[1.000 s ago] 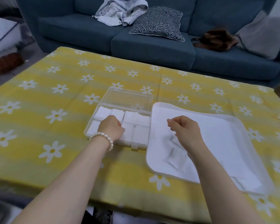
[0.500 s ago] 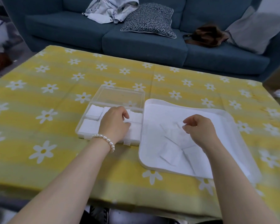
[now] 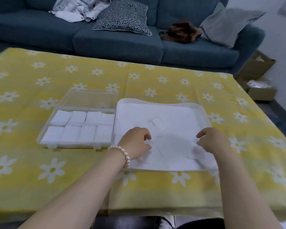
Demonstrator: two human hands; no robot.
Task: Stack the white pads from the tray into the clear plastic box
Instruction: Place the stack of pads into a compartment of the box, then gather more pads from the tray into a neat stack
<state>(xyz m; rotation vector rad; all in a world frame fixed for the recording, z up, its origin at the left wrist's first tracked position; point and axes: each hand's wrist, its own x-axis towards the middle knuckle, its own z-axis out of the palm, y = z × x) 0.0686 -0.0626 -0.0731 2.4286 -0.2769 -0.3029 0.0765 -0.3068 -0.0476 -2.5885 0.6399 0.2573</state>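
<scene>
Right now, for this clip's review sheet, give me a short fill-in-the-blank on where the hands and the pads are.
1. Both hands, the left hand and the right hand, are over the white ____.
2. The pearl bracelet is on the ____ wrist.
3. The clear plastic box lies to the ____ of the tray.
4. The box's lid is ____.

Missing words: tray; left; left; open

Both hands are over the white tray (image 3: pixel 203 111), fingers curled down among the loose white pads (image 3: pixel 157 121): the left hand (image 3: pixel 134 144), with a pearl bracelet (image 3: pixel 122 152) at its wrist, near the tray's left edge, the right hand (image 3: pixel 211 140) further right. Whether either grips a pad is unclear. Just left, the clear plastic box (image 3: pixel 47 124) holds two rows of stacked pads, lid open, on the daisy-print tabletop (image 3: pixel 40 162).
</scene>
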